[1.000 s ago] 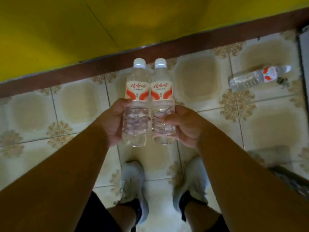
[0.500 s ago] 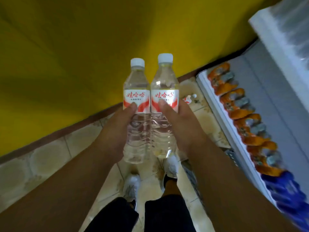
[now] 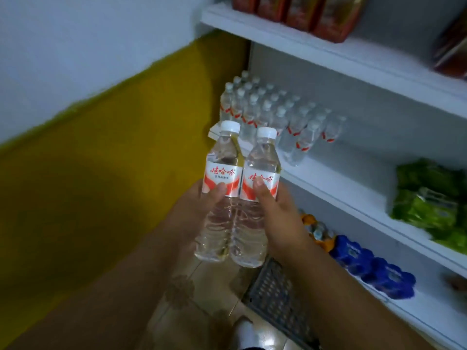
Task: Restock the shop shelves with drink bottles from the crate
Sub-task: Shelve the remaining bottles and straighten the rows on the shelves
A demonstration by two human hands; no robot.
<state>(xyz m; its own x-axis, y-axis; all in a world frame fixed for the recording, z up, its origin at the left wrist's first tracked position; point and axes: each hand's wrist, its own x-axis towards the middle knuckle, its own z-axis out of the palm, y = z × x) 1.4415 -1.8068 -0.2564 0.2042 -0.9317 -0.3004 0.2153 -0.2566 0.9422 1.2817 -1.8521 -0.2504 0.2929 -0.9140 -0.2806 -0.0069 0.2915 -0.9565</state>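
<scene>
Two clear water bottles with white caps and red-and-white labels stand upright side by side in my hands. My left hand grips the left bottle, thumb on its label. My right hand grips the right bottle the same way. Both bottles hover in front of the white middle shelf, just left of its front edge. Several matching water bottles stand in rows at that shelf's left end. A dark grey slatted crate lies on the floor below my right forearm.
Green packs sit further right on the middle shelf. Orange-capped bottles and blue packs fill the lower shelf. Red-brown bottles line the top shelf. A yellow wall stands to the left, and my shoe is on the tiled floor.
The view has swung up and right from the floor to the shelves. Both hands have carried the two bottles up toward the middle shelf with the same hold.
</scene>
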